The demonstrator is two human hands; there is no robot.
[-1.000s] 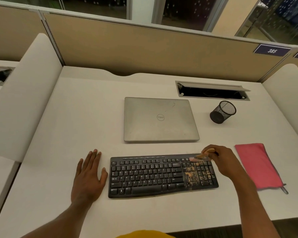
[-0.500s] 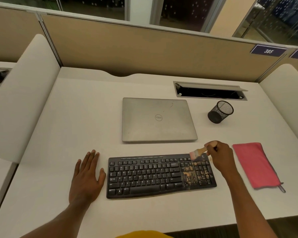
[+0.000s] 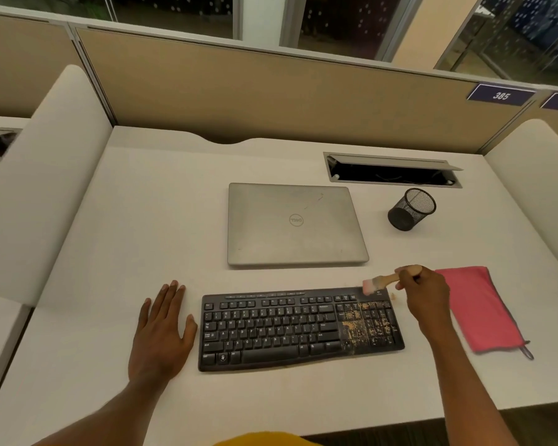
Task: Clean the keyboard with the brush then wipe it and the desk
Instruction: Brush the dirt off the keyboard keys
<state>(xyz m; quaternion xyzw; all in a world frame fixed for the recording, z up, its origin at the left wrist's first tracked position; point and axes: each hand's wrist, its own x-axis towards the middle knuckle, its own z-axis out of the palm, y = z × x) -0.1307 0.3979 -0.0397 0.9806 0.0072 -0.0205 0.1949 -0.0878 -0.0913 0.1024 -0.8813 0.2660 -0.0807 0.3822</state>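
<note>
right hand (image 3: pixel 427 296), fingers pinching the brush (image 3: pixel 384 281) handle, swept back to the keyboard (image 3: pixel 271 329)'s upper-right corner; left hand (image 3: pixel 161 333) flat, fingers straight; numpad crumbs (image 3: pixel 356 328) remained.

**BENCH TOP: ITEMS IN PLACE**

White bench (image 3: pixel 136 226). Front centre: black keyboard (image 3: pixel 300 328), lying flat. Behind it: closed grey laptop (image 3: pixel 295 225). Right of the laptop: black mesh cup (image 3: pixel 411 209), standing near an open cable hatch (image 3: pixel 390 172) set into the top. Right of the keyboard: pink cloth (image 3: pixel 480 307), flat. Left of the keyboard: left hand (image 3: pixel 161 329), palm down, fingers (image 3: pixel 171 297) straight.
</note>
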